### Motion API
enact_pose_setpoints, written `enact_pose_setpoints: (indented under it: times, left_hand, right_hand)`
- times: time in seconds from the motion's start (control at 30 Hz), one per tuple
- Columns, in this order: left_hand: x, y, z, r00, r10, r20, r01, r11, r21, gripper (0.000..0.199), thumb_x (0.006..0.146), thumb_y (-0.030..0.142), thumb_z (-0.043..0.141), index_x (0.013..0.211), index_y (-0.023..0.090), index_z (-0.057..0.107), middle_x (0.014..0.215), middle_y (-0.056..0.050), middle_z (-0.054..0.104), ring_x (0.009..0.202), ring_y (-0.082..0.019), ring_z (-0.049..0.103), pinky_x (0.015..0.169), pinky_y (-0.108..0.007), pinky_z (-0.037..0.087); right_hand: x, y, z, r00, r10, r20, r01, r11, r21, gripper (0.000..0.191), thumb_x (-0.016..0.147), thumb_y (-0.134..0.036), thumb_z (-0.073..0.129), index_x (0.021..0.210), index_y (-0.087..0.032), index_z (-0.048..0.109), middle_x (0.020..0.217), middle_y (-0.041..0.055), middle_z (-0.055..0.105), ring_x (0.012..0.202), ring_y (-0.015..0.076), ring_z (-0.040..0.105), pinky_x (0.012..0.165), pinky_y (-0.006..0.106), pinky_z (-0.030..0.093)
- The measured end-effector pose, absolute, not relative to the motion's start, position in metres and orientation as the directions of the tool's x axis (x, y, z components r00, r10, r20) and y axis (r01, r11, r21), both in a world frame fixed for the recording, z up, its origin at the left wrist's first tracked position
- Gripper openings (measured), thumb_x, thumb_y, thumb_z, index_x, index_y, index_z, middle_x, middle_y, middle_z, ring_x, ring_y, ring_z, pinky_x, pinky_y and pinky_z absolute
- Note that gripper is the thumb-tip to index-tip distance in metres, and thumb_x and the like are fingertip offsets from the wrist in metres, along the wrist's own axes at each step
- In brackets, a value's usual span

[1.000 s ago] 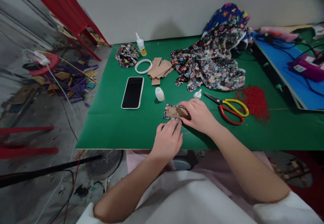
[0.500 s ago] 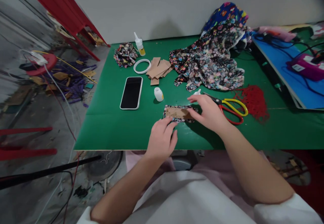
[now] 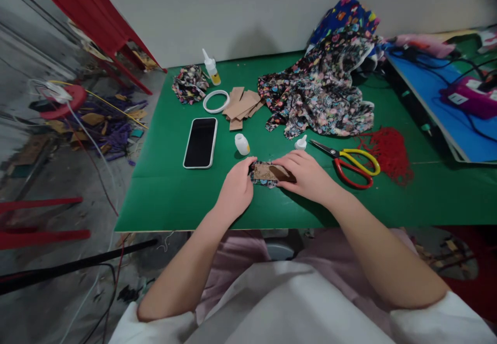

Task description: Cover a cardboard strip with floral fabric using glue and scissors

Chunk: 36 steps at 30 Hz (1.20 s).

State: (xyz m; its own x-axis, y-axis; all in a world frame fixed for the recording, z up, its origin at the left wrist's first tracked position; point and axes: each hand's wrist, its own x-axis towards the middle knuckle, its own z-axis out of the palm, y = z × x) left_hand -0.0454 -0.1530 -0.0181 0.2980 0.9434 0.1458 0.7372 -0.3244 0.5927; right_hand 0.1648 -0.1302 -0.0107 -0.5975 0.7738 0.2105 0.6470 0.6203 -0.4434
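Note:
A small brown cardboard strip [image 3: 264, 171] lies on a piece of dark floral fabric [image 3: 266, 183], with wet-looking shiny patches across its top. My left hand [image 3: 235, 191] pinches the left end of both layers, thumb and fingers at the fabric's edge. At the opposite end my right hand [image 3: 306, 175] is closed on the strip and fabric, fingers along the far edge and thumb along the near one. Just beyond them stand an uncapped white glue bottle [image 3: 242, 144] and its white nozzle cap [image 3: 301, 143]. Scissors [image 3: 349, 162] with yellow and red handles rest right of my right hand.
A phone [image 3: 201, 143] lies to the left on the green table [image 3: 155, 194]. Farther back are a white ring [image 3: 216, 101], cardboard strips [image 3: 243, 106], a capped glue bottle [image 3: 212, 69], a scrunched floral piece [image 3: 190, 84] and floral cloth [image 3: 322, 90]. Red threads [image 3: 388, 152] lie right.
Both hands have come down from loosely hovering over the strip to gripping its two ends. My left hand moved to the left end, and the nozzle cap and scissors show more fully.

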Motion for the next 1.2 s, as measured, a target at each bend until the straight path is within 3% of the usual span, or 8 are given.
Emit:
enact_pose_setpoints:
  times: [1.07, 1.2]
  left_hand:
    - [-0.043, -0.154, -0.028, 0.34, 0.916, 0.215, 0.779, -0.402, 0.482, 0.037, 0.078, 0.004, 0.035, 0.112, 0.011, 0.046, 0.121, -0.015, 0.051, 0.119, -0.021, 0.043, 0.101, -0.042, 0.036]
    - [-0.038, -0.168, -0.022, 0.294, 0.899, 0.324, 0.802, -0.416, 0.429, 0.036, 0.079, 0.004, 0.035, 0.113, 0.011, 0.047, 0.124, -0.015, 0.05, 0.121, -0.022, 0.04, 0.102, -0.043, 0.035]
  right_hand:
    - [0.168, -0.127, -0.01, -0.586, 0.785, 0.199, 0.608, 0.588, -0.533, 0.04, 0.073, -0.027, 0.06, 0.112, -0.02, 0.051, 0.104, 0.0072, 0.06, 0.101, 0.0226, 0.048, 0.086, 0.038, 0.038]
    - [0.175, -0.128, -0.001, -0.492, 0.829, 0.265, 0.592, 0.542, -0.597, 0.031, 0.08, -0.026, 0.053, 0.11, -0.019, 0.051, 0.104, 0.0073, 0.059, 0.097, 0.0186, 0.052, 0.083, 0.032, 0.042]
